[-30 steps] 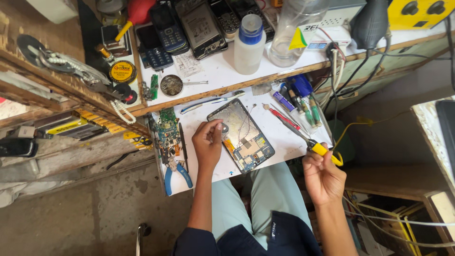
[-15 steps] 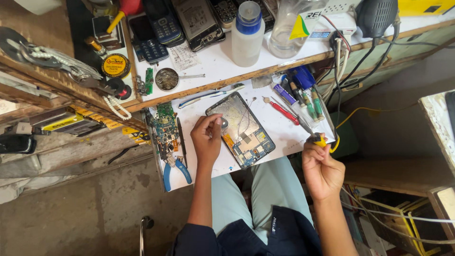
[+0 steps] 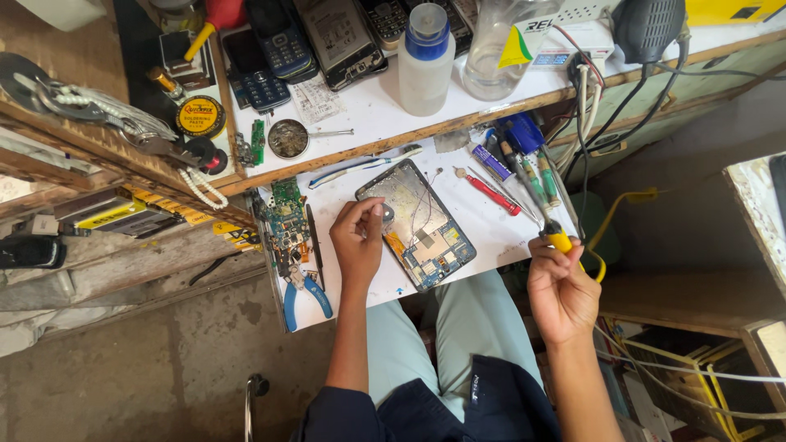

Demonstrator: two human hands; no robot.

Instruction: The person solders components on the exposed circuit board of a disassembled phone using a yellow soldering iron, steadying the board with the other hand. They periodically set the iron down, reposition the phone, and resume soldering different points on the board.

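Observation:
An opened tablet [image 3: 419,225], back cover off with circuit board and wires showing, lies on the white work surface [image 3: 483,237]. My left hand [image 3: 359,243] rests on its left edge, fingers curled on a small round part near the top. My right hand [image 3: 559,290] is off the table's right edge, closed around the yellow handle of a soldering iron [image 3: 560,240], its thin tip pointing up-left toward the table. A yellow cord loops away from the handle to the right.
A green circuit board [image 3: 286,225] and blue-handled pliers [image 3: 303,293] lie left of the tablet. A red screwdriver [image 3: 491,192] and pens lie to its right. The upper shelf holds a white bottle [image 3: 426,61], several phones [image 3: 278,49], a solder paste tin [image 3: 201,117] and cables.
My right hand with the soldering iron has drawn back right and down, away from the tablet and off the table edge. My left hand stays on the tablet's left side.

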